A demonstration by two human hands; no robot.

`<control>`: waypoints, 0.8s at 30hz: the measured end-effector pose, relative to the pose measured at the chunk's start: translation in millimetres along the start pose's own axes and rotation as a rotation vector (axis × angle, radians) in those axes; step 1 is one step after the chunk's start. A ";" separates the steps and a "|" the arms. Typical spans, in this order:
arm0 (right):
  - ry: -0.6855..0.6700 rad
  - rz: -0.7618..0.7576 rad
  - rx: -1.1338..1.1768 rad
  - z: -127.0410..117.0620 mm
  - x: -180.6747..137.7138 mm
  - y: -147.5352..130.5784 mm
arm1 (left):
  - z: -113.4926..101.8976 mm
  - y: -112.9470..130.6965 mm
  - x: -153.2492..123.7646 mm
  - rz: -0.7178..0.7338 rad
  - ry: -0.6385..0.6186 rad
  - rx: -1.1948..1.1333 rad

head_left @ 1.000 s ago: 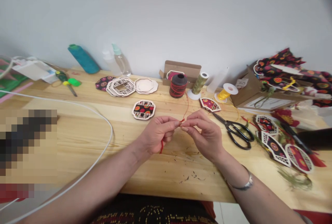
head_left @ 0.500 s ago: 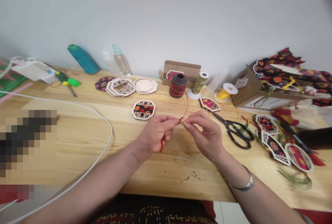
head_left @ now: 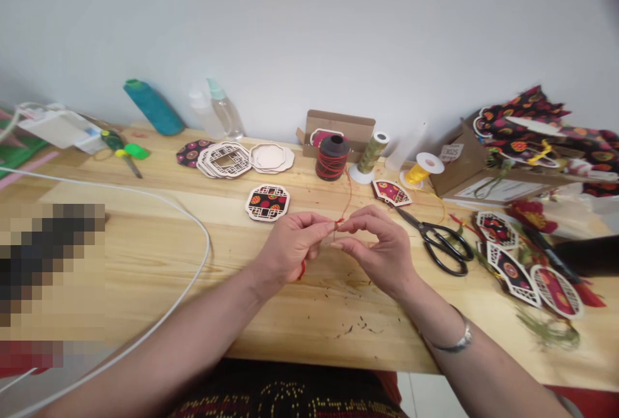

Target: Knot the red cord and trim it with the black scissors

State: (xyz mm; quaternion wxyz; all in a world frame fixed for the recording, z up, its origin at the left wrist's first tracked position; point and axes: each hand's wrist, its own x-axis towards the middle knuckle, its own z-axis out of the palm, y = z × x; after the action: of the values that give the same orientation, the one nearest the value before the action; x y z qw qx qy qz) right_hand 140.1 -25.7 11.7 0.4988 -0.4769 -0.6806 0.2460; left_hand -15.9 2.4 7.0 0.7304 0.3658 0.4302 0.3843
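My left hand (head_left: pixel 297 244) pinches a red cord (head_left: pixel 302 269) between thumb and forefinger; its tail hangs below the palm. A small red loop or knot shows at the fingertips, though its detail is too fine to make out. My right hand (head_left: pixel 380 247) is beside it, thumb and forefinger parted, the forefinger tip against the cord. From this spot a thin red strand rises to a dark spool wound with red cord (head_left: pixel 332 159). Just beyond my left hand lies an octagonal patterned piece with a pale lattice frame (head_left: pixel 267 203). Black-handled scissors (head_left: pixel 447 253) lie right of my right hand.
Behind stand a green thread spool (head_left: pixel 371 155), a yellow spool (head_left: pixel 420 173) and stacked lattice frames (head_left: pixel 229 161). At right are a cardboard box (head_left: pixel 459 176) with patterned fabric and several finished pieces (head_left: pixel 512 273). A white cable (head_left: pixel 207 237) curves across the left side.
My right thumb has moved down and away from the forefinger, parting the earlier pinch. My left hand keeps its grip on the red cord in nearly the same place.
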 end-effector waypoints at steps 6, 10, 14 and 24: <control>0.082 0.293 0.269 1.7 3.3 8.9 | 1.8 1.5 -0.9 -0.043 -0.007 -0.062; 0.046 0.269 0.273 2.4 5.3 10.1 | 1.5 0.5 -1.2 -0.051 -0.040 -0.047; 0.043 0.179 0.228 2.2 5.5 6.2 | 1.7 0.8 -2.2 -0.061 -0.051 -0.007; -0.034 0.321 0.222 1.0 4.6 2.6 | 1.7 -0.7 -3.4 -0.070 -0.090 -0.042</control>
State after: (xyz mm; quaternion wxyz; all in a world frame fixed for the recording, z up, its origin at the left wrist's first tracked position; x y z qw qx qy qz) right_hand 140.1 -20.3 11.3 0.4911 -0.5171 -0.5730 0.4039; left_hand -15.3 -1.2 8.2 0.7694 0.3522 0.4012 0.3508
